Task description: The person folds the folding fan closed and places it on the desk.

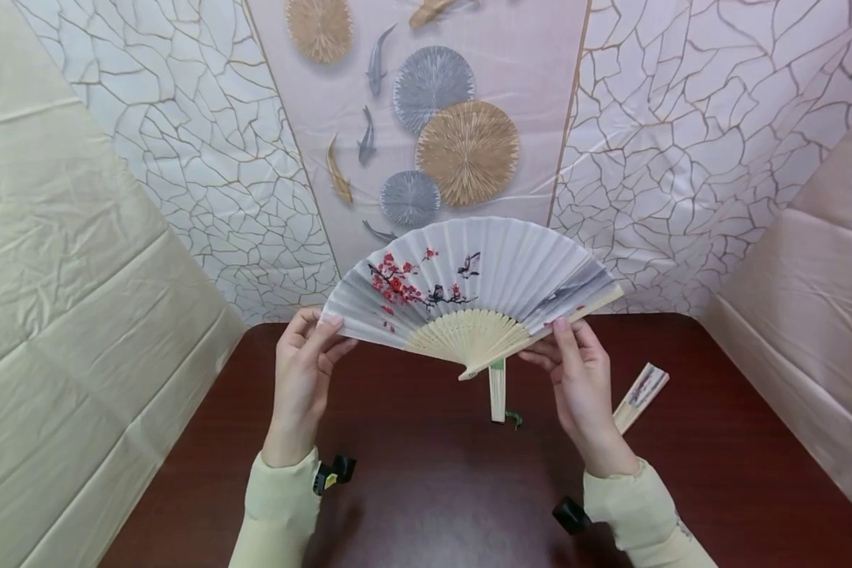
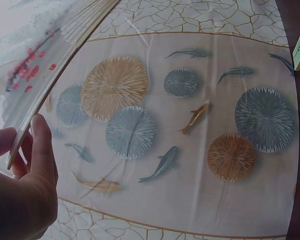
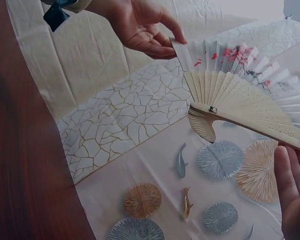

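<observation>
An open folding fan (image 1: 461, 276) is spread above the table, its pale leaf painted with red blossoms, dark branches and birds over pierced light ribs. My left hand (image 1: 301, 386) pinches the left end of the fan between thumb and fingers; the left wrist view shows this hand (image 2: 27, 192) on the outer stick. At the other end, my right hand (image 1: 582, 386) grips the right guard stick, thumb in front and fingers behind. In the right wrist view the ribs (image 3: 240, 100) fan out from a small pivot, with the right hand (image 3: 296, 190) partly cut off.
A folded fan (image 1: 497, 394) with a green band lies behind the spread one, a green cord (image 1: 515, 419) beside it. Another folded fan (image 1: 641, 394) lies right of my right hand, partly hidden by it. The dark red table (image 1: 426, 489) meets a patterned cloth backdrop (image 1: 234, 197).
</observation>
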